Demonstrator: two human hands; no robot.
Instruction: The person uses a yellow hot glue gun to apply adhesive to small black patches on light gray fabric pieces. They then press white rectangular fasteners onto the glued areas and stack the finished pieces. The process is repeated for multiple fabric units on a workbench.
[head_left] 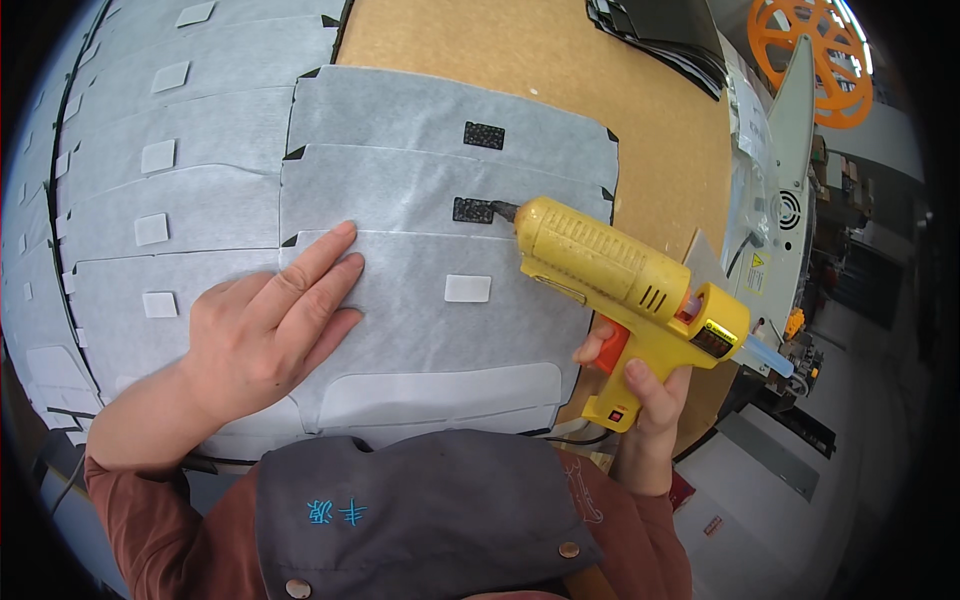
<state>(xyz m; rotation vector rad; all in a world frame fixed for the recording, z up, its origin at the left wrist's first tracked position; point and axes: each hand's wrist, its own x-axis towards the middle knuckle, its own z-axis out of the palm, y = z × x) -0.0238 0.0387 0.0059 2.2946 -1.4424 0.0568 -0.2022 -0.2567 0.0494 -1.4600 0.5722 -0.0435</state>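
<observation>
My right hand [655, 400] grips a yellow hot glue gun [610, 260] by its handle, a finger at the red trigger. A translucent glue stick [768, 356] pokes out of its back end. The dark nozzle tip touches or hovers just over the right end of a black textured rectangle [472, 210] on a light grey fabric-like sheet [400, 190]. Another black rectangle [484, 135] is on the sheet above, and a white rectangular pad [467, 289] is on the sheet below. My left hand [265, 325] lies flat on the sheets, fingers stretched out, holding nothing.
More overlapping grey sheets with white pads [158, 156] cover the left side. The brown board [450, 40] shows beneath. Dark flat sheets [665, 40] are stacked at the far right. Beyond the table's right edge stand a pale machine [790, 160] and an orange reel [815, 60].
</observation>
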